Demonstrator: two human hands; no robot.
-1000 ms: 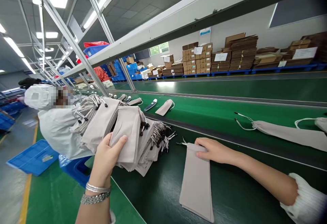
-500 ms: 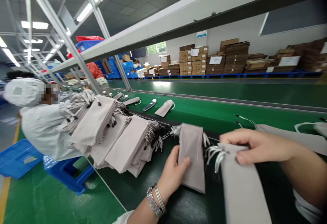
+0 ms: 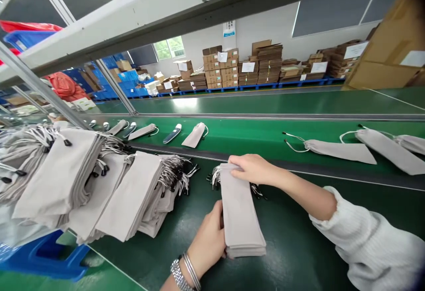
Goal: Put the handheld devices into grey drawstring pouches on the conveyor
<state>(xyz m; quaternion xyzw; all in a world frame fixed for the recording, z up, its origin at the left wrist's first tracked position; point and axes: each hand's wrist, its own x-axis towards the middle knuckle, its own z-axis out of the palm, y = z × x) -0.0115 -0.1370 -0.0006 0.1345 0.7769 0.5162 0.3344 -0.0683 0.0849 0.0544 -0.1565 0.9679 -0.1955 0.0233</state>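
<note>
A stack of light grey drawstring pouches is held over the dark green table in front of me. My left hand grips the left edge of the stack, its fingertips hidden behind the cloth. At the top end, my right hand pinches the pouches, thumb in front and the other fingers behind. White cords with black tips stick out on both sides of that end. To the left lie large piles of the same pouches, their cords bunched at the upper right.
Along the green conveyor belt beyond the table lie a dark blue device with a white end, a filled pouch and more pouches at right. A metal shelf beam crosses overhead. A blue stool stands lower left.
The pouch in my right hand has moved left onto those in my left hand, and they now form one stack. My view has turned right; the co-worker's head has left it.
</note>
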